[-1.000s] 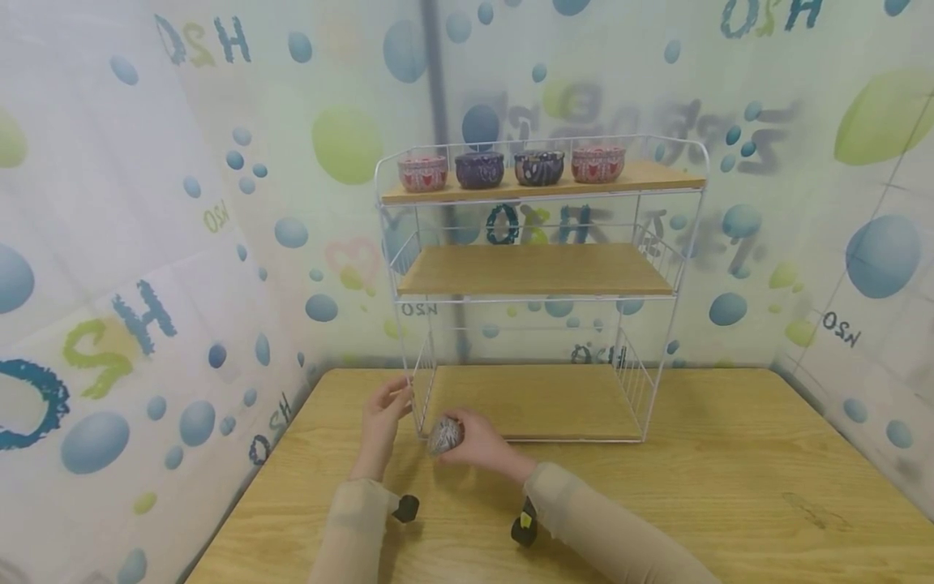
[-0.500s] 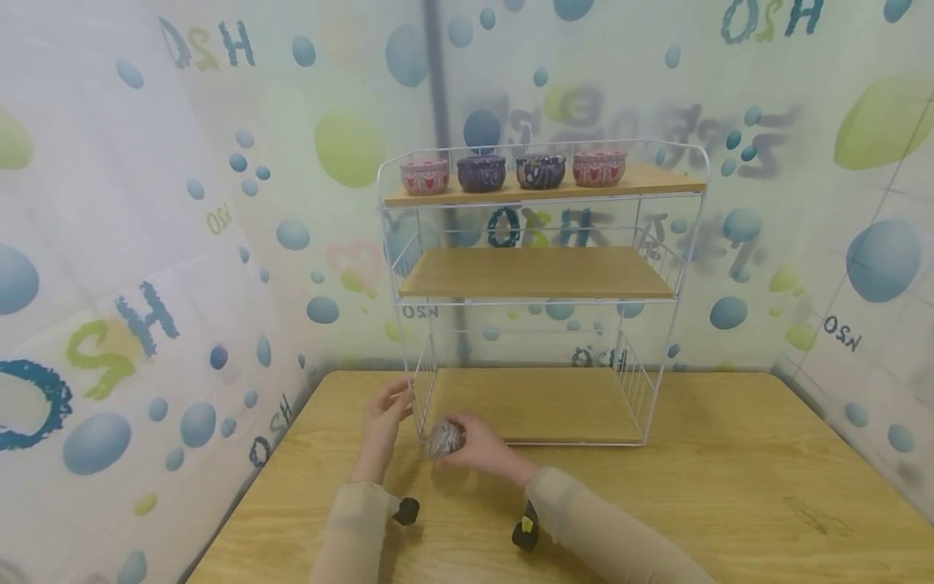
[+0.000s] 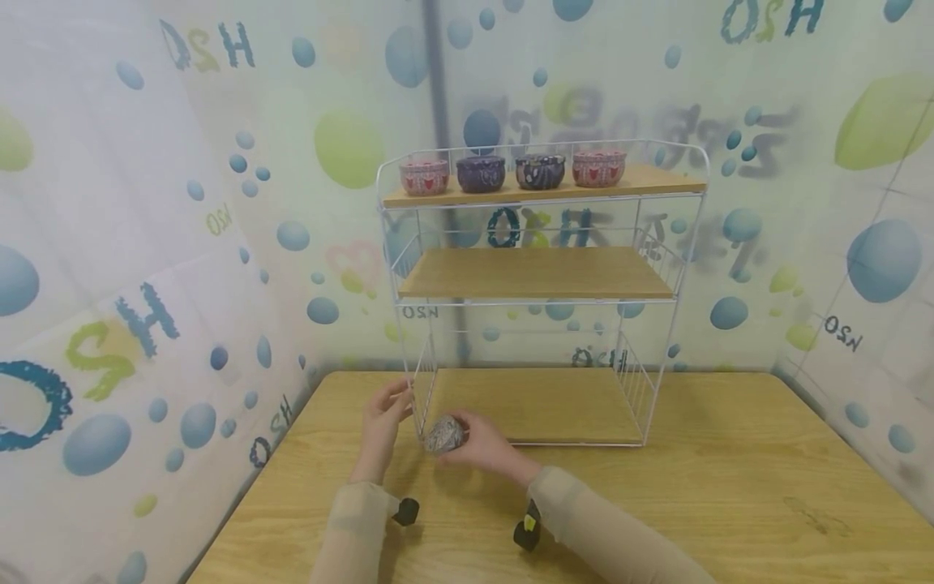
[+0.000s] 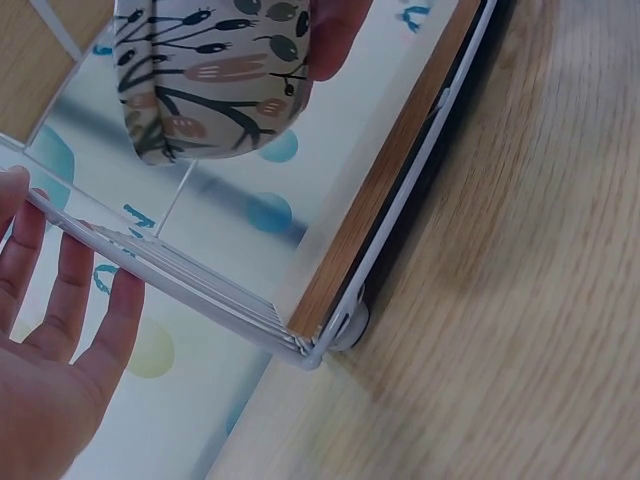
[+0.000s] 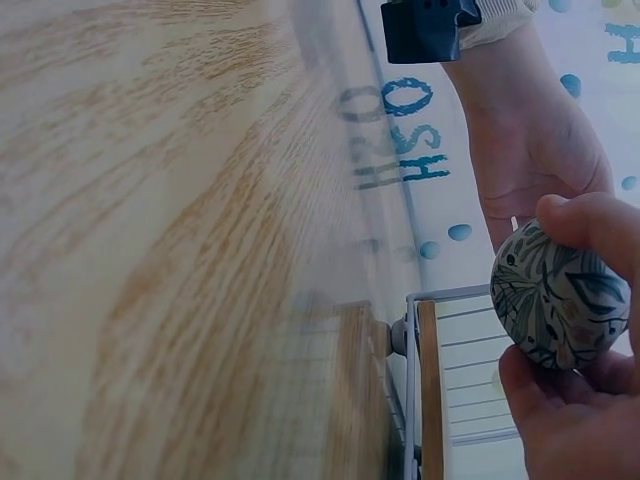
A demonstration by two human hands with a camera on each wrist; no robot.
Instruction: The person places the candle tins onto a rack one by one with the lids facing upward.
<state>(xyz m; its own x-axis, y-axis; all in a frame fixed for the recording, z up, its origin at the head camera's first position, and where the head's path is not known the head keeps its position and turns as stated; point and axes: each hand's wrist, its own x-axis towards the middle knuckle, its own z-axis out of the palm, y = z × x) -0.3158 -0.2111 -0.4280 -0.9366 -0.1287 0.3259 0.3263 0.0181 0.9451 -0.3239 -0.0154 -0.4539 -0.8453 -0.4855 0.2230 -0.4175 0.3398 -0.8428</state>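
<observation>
My right hand (image 3: 485, 444) holds a small round tin (image 3: 443, 435) with a leaf and branch print, thumb on one side and fingers on the other. It is tilted, just above the front left corner of the rack's bottom shelf (image 3: 536, 401). In the right wrist view the patterned round face of the tin (image 5: 555, 295) shows. The left wrist view gives its pale side (image 4: 215, 75) with dark sprigs. My left hand (image 3: 381, 422) grips the white wire frame (image 4: 190, 290) at the rack's left front, thumb and fingertips on the rod.
Several round patterned tins (image 3: 481, 173) stand in a row on the top shelf (image 3: 664, 177). The middle shelf (image 3: 536, 272) is a bare board between wire sides. The rack stands on a wooden table (image 3: 730, 487) before a printed curtain (image 3: 292, 122).
The tin has turned slightly in my right hand, so its patterned face shows differently. My left hand stays on the rack's frame.
</observation>
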